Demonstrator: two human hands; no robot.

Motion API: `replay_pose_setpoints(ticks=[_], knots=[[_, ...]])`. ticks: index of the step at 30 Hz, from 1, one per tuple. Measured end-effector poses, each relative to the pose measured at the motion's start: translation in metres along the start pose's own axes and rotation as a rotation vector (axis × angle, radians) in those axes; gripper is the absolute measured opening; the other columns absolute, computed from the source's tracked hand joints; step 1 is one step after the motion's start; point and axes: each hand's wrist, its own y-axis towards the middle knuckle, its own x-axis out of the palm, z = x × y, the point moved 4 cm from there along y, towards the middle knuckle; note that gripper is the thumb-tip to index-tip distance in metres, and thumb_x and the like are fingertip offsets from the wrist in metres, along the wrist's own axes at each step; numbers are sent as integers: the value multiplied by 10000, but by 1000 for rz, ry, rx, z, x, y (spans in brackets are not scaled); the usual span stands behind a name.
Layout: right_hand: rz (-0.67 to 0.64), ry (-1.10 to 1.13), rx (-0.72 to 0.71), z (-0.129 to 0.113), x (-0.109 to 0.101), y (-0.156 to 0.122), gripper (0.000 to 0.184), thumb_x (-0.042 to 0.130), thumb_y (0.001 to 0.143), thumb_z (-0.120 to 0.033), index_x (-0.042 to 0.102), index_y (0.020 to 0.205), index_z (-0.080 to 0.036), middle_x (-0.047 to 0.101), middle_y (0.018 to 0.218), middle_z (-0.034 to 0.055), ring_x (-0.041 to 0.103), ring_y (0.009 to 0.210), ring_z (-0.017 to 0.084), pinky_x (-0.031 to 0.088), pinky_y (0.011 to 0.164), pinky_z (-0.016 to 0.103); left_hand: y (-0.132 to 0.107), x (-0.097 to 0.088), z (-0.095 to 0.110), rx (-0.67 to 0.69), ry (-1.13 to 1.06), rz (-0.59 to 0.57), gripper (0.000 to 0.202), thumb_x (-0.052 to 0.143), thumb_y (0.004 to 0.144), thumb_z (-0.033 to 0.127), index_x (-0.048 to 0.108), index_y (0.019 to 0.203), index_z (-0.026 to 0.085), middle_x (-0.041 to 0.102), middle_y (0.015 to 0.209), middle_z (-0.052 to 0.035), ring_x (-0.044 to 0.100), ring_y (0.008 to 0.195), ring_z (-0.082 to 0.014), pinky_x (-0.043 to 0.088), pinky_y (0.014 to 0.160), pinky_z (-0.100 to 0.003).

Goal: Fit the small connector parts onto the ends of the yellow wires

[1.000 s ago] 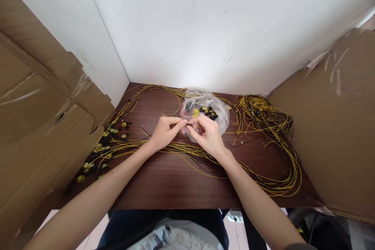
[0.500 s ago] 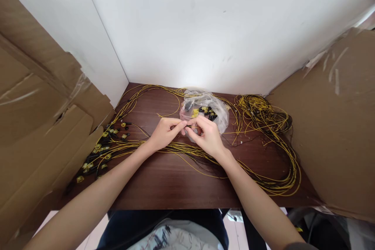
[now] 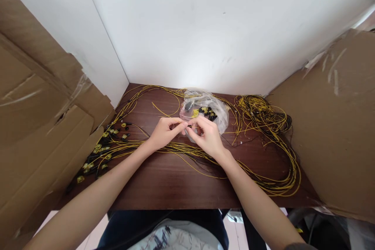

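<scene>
My left hand (image 3: 167, 132) pinches a thin yellow wire (image 3: 158, 109), whose loose end sticks out up and to the left. Close against it, my right hand (image 3: 207, 134) is closed on a small black piece, also with wire at it; the fingertips mostly hide this piece. Behind the fingers sits a clear plastic bag (image 3: 221, 111) holding small black and yellow parts (image 3: 208, 112). Under my wrists runs a long bundle of yellow and black wires (image 3: 181, 148) across the brown table (image 3: 164, 187).
Black connectors with yellow clips (image 3: 98, 150) lie in a heap at the left. A tangled wire coil (image 3: 263, 113) lies at the back right. Cardboard sheets (image 3: 43, 125) stand on both sides, and a white wall (image 3: 205, 27) rises behind the table.
A yellow wire end now projects up and left from my left hand. The black piece between my fingertips shows less than before. Both hands stay in nearly the same place.
</scene>
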Motion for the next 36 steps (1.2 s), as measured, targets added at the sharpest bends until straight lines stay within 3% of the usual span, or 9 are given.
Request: replay_pose_setpoints(ticks=[4,12,20,29,36], knots=[[-1,0,1,0,-1,0,86,540,846,-249,597,850,-185,503,671,-16,427,554,95,364,565,236,0,-2,2,23,8,56,332,525,839,323,645,591,137,654,615,-24,560,593,-117,415,615,-222],[46,14,33,4,-5,0,87,542,843,-241,595,874,-179,510,695,-14,433,552,91,373,565,236,1,-18,-5,-52,-133,340,267,554,819,338,692,705,140,633,585,-19,481,498,-93,388,502,-208],[6,-9,24,1,-1,0,86,535,844,-235,602,860,-182,506,671,-15,435,551,96,371,570,239,2,-4,-1,-28,-155,97,217,598,781,314,681,688,137,666,639,-23,534,552,-99,424,559,-206],[31,8,39,3,-5,0,108,530,851,-265,598,865,-182,525,686,-5,457,558,102,382,559,241,2,-13,-2,-64,-148,242,222,610,768,333,687,714,132,638,571,-12,504,506,-94,402,523,-217],[19,13,30,2,-3,0,97,532,848,-245,603,867,-181,525,694,-9,449,556,95,383,559,237,2,-4,-3,-71,-254,111,163,669,714,284,684,755,127,683,689,-37,598,621,-123,467,595,-222]])
